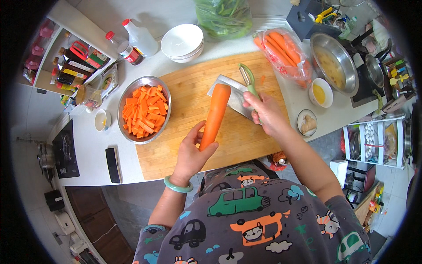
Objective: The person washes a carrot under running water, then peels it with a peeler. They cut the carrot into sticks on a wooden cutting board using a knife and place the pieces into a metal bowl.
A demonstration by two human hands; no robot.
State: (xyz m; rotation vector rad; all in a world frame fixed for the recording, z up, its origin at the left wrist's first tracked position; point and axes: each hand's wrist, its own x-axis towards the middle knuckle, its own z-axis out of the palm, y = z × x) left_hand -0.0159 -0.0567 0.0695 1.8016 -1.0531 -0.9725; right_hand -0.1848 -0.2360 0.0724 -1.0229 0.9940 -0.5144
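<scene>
My left hand (pixel 193 155) grips a whole orange carrot (pixel 215 115) by its lower end, tilted up over the wooden cutting board (pixel 184 89). The carrot's far end looks cut flat. In my right hand (pixel 267 112) is a green-handled vegetable peeler (pixel 249 79), its metal head pointing away from me and apart from the carrot. A cleaver (pixel 235 95) lies on the board beneath both, its handle hidden by my right hand. Left of the carrot, a steel bowl (pixel 120 112) holding cut carrot pieces (pixel 145 112) overlaps the board's edge.
A plastic bag of carrots (pixel 283 52) rests at the board's back right corner. Beyond it stand a steel basin (pixel 351 72), a bowl of yellow liquid (pixel 319 94) and a dish with ginger (pixel 308 123). White bowls (pixel 182 43) sit behind; a phone (pixel 113 165) lies left.
</scene>
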